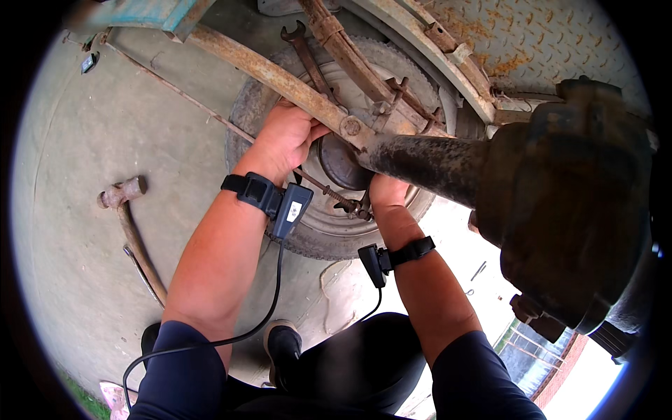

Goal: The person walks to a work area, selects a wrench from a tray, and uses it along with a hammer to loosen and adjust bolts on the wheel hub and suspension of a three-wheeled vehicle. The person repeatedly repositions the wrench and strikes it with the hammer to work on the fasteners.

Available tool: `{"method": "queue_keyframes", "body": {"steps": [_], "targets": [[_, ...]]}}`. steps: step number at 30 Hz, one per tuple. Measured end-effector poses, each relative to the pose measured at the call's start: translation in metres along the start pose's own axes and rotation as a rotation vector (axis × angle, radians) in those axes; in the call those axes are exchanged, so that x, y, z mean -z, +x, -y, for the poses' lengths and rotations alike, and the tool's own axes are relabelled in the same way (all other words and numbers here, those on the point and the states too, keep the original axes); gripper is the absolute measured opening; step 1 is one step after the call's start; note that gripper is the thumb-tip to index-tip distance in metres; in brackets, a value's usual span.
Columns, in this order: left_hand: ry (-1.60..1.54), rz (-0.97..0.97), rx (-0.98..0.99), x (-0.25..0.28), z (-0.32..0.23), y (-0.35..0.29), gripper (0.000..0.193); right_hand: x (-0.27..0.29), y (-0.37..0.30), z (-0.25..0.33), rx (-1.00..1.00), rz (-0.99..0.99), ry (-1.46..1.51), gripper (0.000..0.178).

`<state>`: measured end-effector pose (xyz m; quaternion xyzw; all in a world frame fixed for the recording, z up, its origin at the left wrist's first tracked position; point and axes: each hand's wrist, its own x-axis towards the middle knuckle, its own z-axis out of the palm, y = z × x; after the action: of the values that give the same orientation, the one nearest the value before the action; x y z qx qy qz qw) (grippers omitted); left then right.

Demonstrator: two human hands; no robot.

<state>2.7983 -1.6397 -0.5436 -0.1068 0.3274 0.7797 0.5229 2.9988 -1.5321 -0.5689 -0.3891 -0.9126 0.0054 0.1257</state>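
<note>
My left hand reaches in beside the wheel hub, under a rusty flat bar. Its fingers look curled, but the bar hides their tips and whatever they hold. Just above it lies a rusty open-ended wrench, jaws away from me, its lower end passing close to the hand. My right hand is on the other side of the round dark drum; the axle tube and drum hide its fingers. A thin rod with a spring runs between both hands. Behind all this is the wheel's tyre.
A large dark axle housing fills the right side. Rusty leaf springs and a tread-plate panel are at the top. A hammer lies on the concrete floor at left, beside a thin metal bar. Cables run from both wrist straps.
</note>
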Motion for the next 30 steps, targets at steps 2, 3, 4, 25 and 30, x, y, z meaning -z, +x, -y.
{"method": "queue_keyframes", "body": {"steps": [2,3,4,25,30], "targets": [[0.029,-0.035,-0.027,-0.003,0.000,-0.002,0.012,-0.006,0.000,-0.006,-0.003,-0.029,0.005,0.033],[0.046,-0.054,-0.041,-0.003,-0.001,-0.003,0.012,-0.010,0.000,-0.006,0.006,-0.049,-0.001,0.034],[0.076,-0.046,-0.057,-0.004,-0.003,-0.004,0.012,-0.012,0.001,-0.007,0.016,-0.070,-0.007,0.034],[0.429,-0.033,0.094,0.008,-0.021,-0.080,0.016,0.009,0.005,0.006,0.031,-0.005,0.085,0.033],[0.506,0.091,0.114,0.034,0.002,-0.138,0.024,0.000,0.005,-0.005,0.035,-0.058,0.131,0.036]]}}
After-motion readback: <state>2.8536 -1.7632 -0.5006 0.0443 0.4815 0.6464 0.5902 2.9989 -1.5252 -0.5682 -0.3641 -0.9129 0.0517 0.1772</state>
